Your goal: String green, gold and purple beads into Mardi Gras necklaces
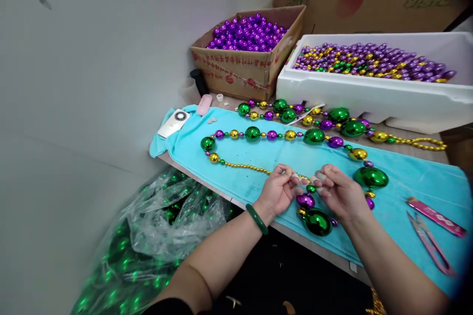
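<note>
A necklace of green, purple and gold beads lies looped on a turquoise towel, its two ends meeting between my hands. My left hand, with a green bangle at the wrist, is closed in a pinch at the end of the small gold beads. My right hand pinches opposite it, just above a small green bead and a purple bead. Pale coverings wrap several fingertips. Any thread between the fingers is too thin to make out. A large green bead hangs near the towel's front edge.
Pink thread snips and a pink-handled cutter lie at the right. Behind are a second necklace, a carton of purple beads and a white foam box of mixed beads. A plastic bag of green beads stands lower left.
</note>
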Demonstrator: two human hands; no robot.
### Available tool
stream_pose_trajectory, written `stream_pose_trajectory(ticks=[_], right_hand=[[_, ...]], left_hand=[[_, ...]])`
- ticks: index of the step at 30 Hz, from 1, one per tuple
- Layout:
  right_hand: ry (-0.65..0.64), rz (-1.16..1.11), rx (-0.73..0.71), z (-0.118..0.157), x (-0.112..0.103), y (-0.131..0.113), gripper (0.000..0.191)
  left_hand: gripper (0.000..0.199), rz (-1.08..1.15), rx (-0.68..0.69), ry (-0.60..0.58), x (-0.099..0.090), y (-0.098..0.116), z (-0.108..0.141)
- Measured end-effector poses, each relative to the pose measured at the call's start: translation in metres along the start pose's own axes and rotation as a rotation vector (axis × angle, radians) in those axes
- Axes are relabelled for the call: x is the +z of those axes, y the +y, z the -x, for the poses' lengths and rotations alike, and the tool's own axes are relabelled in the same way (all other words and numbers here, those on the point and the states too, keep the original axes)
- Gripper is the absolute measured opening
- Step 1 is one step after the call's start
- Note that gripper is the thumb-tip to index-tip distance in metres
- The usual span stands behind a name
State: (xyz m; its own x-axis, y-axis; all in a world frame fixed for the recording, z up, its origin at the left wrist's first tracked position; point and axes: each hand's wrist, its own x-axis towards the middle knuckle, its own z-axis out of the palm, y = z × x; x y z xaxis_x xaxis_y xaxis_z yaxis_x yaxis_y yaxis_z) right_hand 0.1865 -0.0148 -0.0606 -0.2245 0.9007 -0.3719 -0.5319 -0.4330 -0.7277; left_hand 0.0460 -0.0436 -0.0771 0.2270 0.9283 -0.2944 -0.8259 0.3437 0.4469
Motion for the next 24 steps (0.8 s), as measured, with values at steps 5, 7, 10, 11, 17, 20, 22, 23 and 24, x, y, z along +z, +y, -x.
stream_pose_trajectory(ticks=[5,7,10,11,17,20,22,23,24], right_hand=[[-0.028,0.154,0.052,-0.002,0.007,0.007,0.035],[0.002,0.205,0.054,-0.005,0.004,0.009,0.036],[0.049,0.242,0.034,-0.008,-0.003,0.009,0.037],[0.059,0.249,0.028,-0.009,-0.005,0.009,0.038],[0.048,0.271,-0.016,-0.001,-0.003,0.0,0.035],[0.029,0.303,-0.043,0.004,0.001,-0.003,0.034],[0.033,0.32,-0.039,0.005,0.001,-0.002,0.035],[0.038,0.322,-0.034,0.005,0.001,-0.001,0.035],[0.043,0.32,-0.032,0.004,0.0,0.001,0.035]], left_hand=[[0.026,-0.141,-0.022,0.107,-0.01,-0.001,0.004],[0.026,-0.227,-0.02,0.109,-0.013,0.0,0.003],[0.026,-0.318,-0.013,0.092,-0.014,0.001,-0.002],[0.025,-0.332,-0.009,0.084,-0.014,0.001,-0.003],[0.024,-0.345,-0.014,0.048,-0.007,0.003,0.001],[0.025,-0.364,-0.032,0.026,-0.006,0.006,0.006],[0.026,-0.366,-0.041,0.028,-0.008,0.006,0.007],[0.026,-0.363,-0.041,0.032,-0.009,0.006,0.007],[0.026,-0.358,-0.039,0.032,-0.011,0.005,0.007]])
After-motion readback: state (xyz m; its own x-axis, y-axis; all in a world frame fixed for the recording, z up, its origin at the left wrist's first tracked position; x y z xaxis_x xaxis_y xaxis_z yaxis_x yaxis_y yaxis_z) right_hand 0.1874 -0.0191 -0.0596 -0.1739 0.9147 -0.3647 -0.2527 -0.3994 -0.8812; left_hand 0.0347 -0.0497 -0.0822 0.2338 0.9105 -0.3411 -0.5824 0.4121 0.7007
